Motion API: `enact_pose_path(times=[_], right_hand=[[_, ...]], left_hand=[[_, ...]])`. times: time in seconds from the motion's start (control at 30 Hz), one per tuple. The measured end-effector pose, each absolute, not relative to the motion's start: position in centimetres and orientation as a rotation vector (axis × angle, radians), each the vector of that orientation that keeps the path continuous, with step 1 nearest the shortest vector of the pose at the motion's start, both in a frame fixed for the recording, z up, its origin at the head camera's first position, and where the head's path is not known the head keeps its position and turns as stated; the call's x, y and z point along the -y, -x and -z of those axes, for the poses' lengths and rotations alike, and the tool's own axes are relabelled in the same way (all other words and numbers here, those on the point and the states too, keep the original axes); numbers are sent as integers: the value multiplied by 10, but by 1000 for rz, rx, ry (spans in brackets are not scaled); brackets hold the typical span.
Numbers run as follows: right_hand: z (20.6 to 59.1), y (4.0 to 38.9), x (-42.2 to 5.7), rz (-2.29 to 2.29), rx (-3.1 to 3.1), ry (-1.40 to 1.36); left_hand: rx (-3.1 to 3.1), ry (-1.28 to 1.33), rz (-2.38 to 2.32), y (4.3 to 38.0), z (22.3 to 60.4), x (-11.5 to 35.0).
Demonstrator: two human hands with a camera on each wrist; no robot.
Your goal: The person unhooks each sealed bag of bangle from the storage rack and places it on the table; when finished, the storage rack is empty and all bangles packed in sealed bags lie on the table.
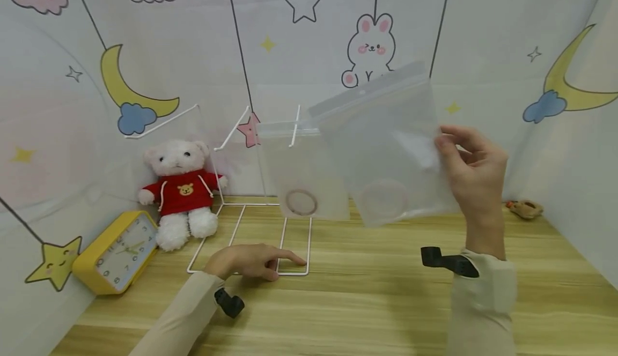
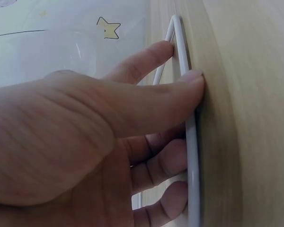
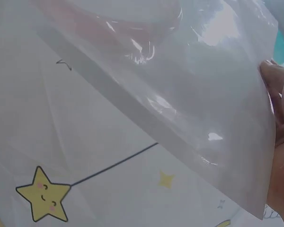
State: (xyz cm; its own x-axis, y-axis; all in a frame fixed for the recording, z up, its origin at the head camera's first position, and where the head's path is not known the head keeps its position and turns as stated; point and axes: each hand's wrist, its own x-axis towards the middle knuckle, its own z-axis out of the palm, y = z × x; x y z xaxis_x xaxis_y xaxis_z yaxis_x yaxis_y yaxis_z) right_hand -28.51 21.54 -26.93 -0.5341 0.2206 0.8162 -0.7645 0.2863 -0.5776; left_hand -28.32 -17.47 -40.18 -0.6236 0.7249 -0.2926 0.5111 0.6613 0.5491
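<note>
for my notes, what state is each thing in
white wire rack, standing
rear zip bag, hanging on the rack
front zip bag, held up, tilted
left hand, touching the rack
right hand, pinching the front zip bag
teddy bear, upright
yellow analog clock, standing
brown object, resting on table

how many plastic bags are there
2: the right hand pinches one plastic bag, and a second bag hangs from the white wire rack. More could be hidden behind either one.
</note>
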Motion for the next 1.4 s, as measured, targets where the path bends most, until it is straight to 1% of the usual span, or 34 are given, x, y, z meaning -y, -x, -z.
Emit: enact_pose_path(times=[0.33,0.7,1.17,1.4], right_hand=[[269,287,-222,-1340,1663,-358],[271,290,-219,-1310,1687,-307],[274,296,-213,-1286,1729,-326],[283,306,-205,-1300,1796,-396]], left_hand=[[-2363,-1016,-602,283,402,174],[-2374,-1007,-580,283,399,174],[-2362,-1014,-582,284,398,174],[-2363,-998,-592,282,397,174]])
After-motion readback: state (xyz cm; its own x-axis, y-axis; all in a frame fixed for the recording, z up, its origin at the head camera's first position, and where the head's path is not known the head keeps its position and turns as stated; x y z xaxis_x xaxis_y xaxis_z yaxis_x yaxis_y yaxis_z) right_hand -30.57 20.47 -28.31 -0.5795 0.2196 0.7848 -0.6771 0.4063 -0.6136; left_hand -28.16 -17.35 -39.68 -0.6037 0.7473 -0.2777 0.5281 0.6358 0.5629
